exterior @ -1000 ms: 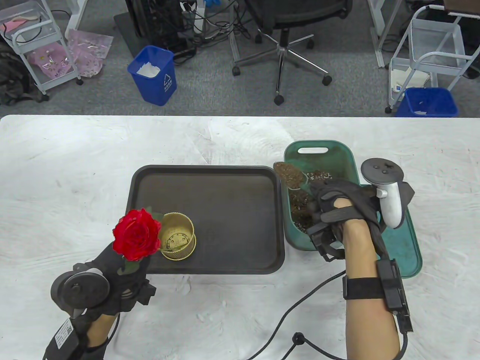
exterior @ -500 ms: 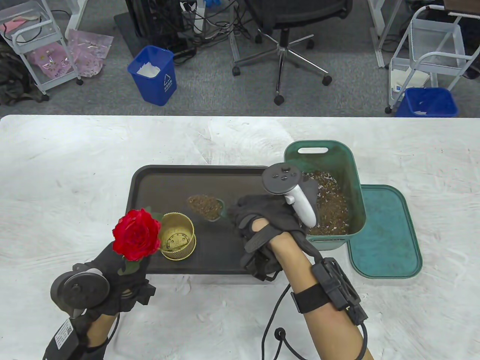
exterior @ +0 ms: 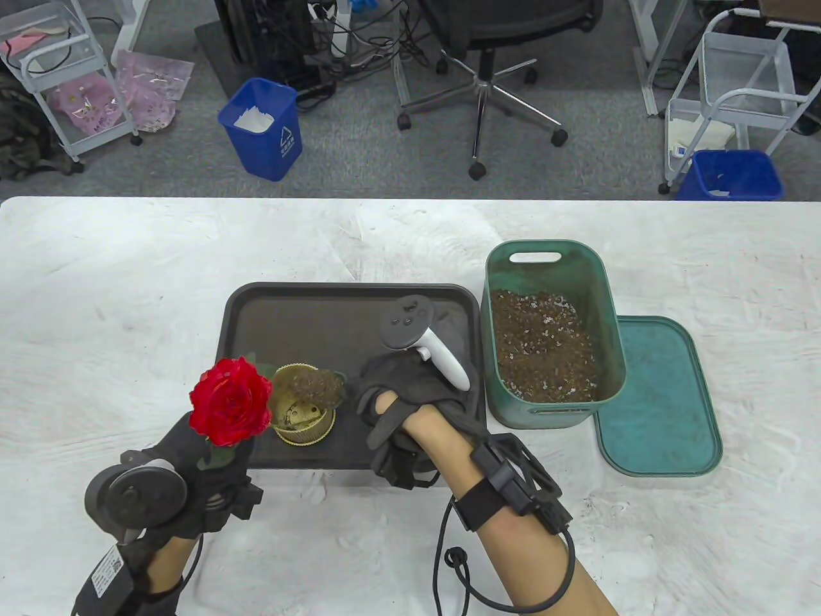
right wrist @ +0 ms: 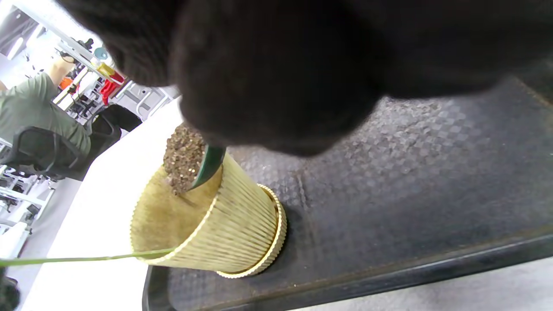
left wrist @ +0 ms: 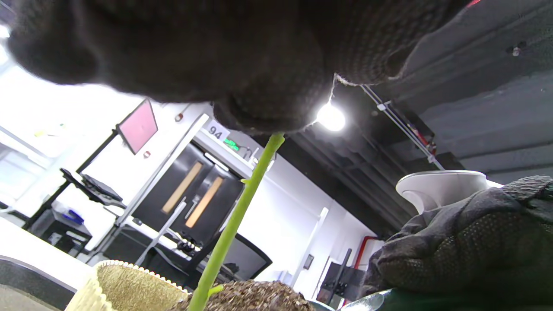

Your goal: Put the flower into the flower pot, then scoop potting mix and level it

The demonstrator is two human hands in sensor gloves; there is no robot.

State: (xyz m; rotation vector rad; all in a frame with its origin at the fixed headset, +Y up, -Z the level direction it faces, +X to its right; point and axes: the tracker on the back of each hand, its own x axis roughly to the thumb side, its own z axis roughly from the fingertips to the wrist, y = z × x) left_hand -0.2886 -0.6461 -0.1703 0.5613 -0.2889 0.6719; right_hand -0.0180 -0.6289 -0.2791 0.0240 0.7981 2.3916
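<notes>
A: Status of hands?

B: Left hand (exterior: 205, 478) clamped on the rose (exterior: 231, 401) stem, which runs into the ribbed flower pot (exterior: 306, 428) on the black tray (exterior: 359, 308). Right hand (exterior: 401, 401) grips a green scoop (right wrist: 209, 166) of potting mix (exterior: 314, 387) above the pot.

A: Risks?

B: Tipping fast could spill mix onto the tray; a leaning stem may set crooked.

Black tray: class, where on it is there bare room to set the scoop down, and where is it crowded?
Bare patches on the black tray: the far strip and its middle, between the flower pot and the soil bin. Crowded: the near edge, with the pot, rose, loaded scoop and both hands, left hand, right hand.
</notes>
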